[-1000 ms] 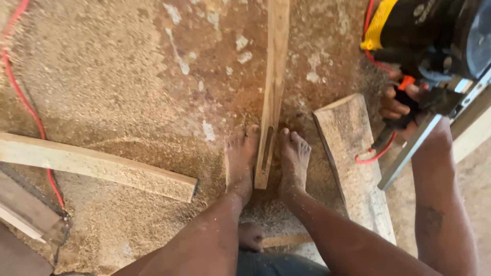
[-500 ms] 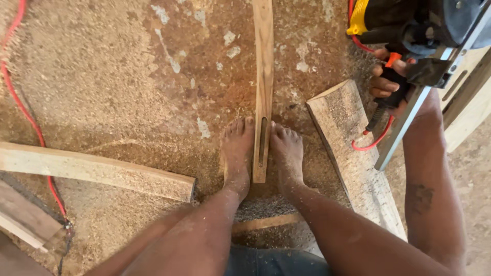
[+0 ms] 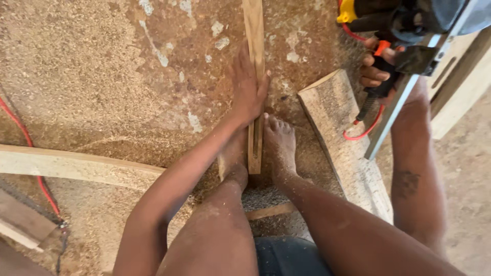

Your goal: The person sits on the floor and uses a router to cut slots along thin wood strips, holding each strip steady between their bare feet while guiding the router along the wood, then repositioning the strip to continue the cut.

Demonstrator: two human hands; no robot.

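Hand on a thin wood strip

The left hand lies flat on the wood strip on the dusty floor, fingers together. The right hand is wrapped tight around a power saw.

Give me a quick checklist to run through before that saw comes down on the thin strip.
1. Strip steadied: ok, left hand lies flat along it and both feet flank its near end.
2. Fingers off the strip's top: not ok, they rest beside and on it.
3. Saw gripped: ok, right hand holds its handle, raised off the wood.
4. Red cord away from the strip: ok, it loops over the thick block.
5. Blade state: cannot tell.
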